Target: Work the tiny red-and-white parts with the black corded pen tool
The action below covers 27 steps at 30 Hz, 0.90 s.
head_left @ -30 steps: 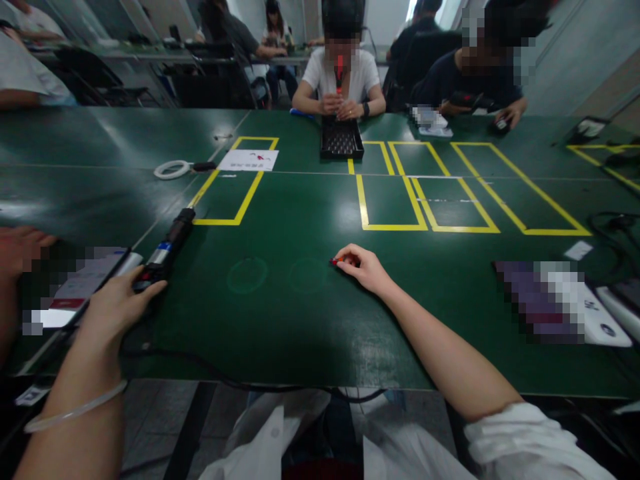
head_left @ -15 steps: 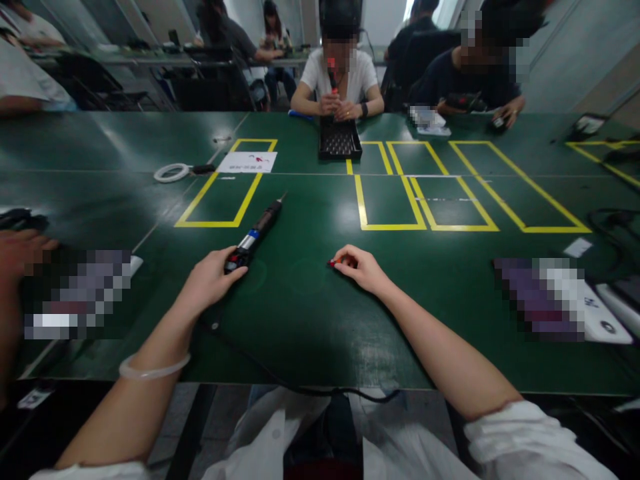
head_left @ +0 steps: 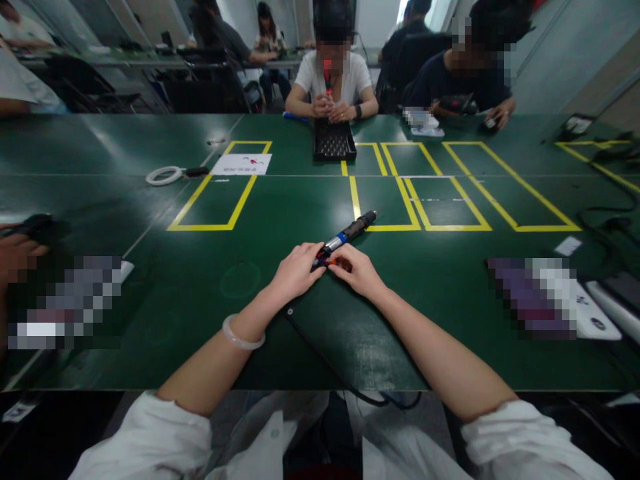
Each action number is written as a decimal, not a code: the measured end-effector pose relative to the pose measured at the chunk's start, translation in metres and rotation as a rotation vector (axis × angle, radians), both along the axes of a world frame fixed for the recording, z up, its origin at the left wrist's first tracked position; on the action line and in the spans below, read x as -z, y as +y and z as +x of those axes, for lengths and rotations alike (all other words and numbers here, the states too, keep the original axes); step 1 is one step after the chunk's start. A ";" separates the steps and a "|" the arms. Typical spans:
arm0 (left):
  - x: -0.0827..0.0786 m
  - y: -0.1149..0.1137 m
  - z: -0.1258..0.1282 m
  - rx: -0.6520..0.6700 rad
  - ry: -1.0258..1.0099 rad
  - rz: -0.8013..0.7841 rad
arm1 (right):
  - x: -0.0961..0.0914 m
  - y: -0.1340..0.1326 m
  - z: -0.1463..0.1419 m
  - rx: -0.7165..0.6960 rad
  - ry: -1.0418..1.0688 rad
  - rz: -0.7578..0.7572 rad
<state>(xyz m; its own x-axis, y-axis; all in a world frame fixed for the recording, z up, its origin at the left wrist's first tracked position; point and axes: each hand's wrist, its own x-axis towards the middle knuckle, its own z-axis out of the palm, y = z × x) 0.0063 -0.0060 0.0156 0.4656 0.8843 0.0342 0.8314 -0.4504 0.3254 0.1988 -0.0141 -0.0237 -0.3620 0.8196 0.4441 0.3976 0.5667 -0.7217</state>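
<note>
My left hand [head_left: 296, 272] is closed around the rear part of a slim electric screwdriver [head_left: 349, 231], black with a silver and blue band. Its thin bit points away and to the right, over a yellow tape line. Right beside it, my right hand [head_left: 361, 272] pinches a small red-and-black piece [head_left: 331, 263], mostly covered by the fingers. The two hands meet at the screwdriver's rear end; whether the piece touches the tool I cannot tell. A black cable [head_left: 320, 357] trails from below my left hand to the table's near edge.
Yellow tape frames [head_left: 450, 228] mark the green table [head_left: 200, 293]. A printed sheet [head_left: 242, 164] and a white cable coil [head_left: 164, 176] lie far left. Opposite, a person works over a black tray [head_left: 334, 147]. Blurred flat items lie at both sides; another person's hand [head_left: 20, 257] is at left.
My left hand has moved right with the screwdriver, up against my right hand. My right hand stays nearly in place, still pinching the small piece.
</note>
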 end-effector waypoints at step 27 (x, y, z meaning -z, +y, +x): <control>0.004 -0.012 0.004 0.050 0.069 0.091 | 0.000 0.000 -0.005 0.088 -0.354 0.212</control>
